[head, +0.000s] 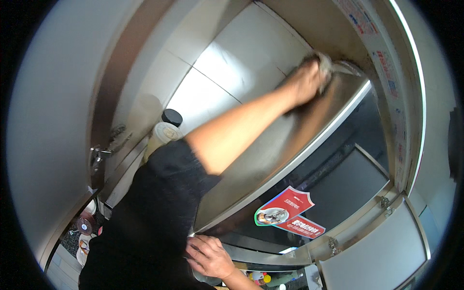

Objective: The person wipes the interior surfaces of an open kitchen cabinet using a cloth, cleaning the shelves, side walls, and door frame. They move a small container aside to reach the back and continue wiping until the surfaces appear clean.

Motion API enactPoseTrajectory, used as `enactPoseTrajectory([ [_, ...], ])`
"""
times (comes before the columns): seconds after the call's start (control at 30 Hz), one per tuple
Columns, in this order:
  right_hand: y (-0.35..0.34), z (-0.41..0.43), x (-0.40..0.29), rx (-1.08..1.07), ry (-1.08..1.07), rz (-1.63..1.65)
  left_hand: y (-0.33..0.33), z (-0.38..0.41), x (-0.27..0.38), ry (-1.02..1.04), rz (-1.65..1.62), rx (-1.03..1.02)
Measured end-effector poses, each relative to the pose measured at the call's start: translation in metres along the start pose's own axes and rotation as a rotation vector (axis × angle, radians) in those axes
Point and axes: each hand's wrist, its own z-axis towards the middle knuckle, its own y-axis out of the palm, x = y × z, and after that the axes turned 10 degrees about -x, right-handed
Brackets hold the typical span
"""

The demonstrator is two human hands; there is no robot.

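My left hand (306,82), at the end of a bare forearm below a black sleeve, presses a greyish cloth (326,69). The cloth is blurred and meets the far end of a stainless steel top surface (250,159), near a brown side panel (319,25). This surface appears to be the top of a range hood with a dark glass front (337,163) carrying a red sticker (284,204). My right hand (210,255) is lower down, its bent fingers against the near corner of the hood. The sleeve is close to its fingertips, and its grip is unclear.
A black-lidded jar (172,117) and a translucent lidded tub (167,132) stand beside my upper arm, near white wall tiles (217,76). Hinged cabinet doors hang open at left (54,108) and lower right (380,239). Several bottles (266,278) are far below.
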Motion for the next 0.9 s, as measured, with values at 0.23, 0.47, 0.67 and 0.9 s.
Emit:
enactPoseTrajectory([
  [0.23,0.003,0.004,0.006,-0.016,-0.006,-0.017,-0.031,-0.060,-0.113,-0.422,0.100,-0.029],
  [0.47,0.006,0.002,0.005,0.004,-0.035,-0.064,-0.049,-0.244,-0.083,-0.872,0.324,-0.386],
  [0.67,0.008,0.005,0.007,0.027,-0.058,-0.103,-0.062,-0.286,0.038,-1.436,-0.053,-0.429],
  [0.9,0.006,0.005,0.003,0.054,-0.046,-0.084,-0.037,-0.273,0.090,-0.547,0.016,-0.147],
])
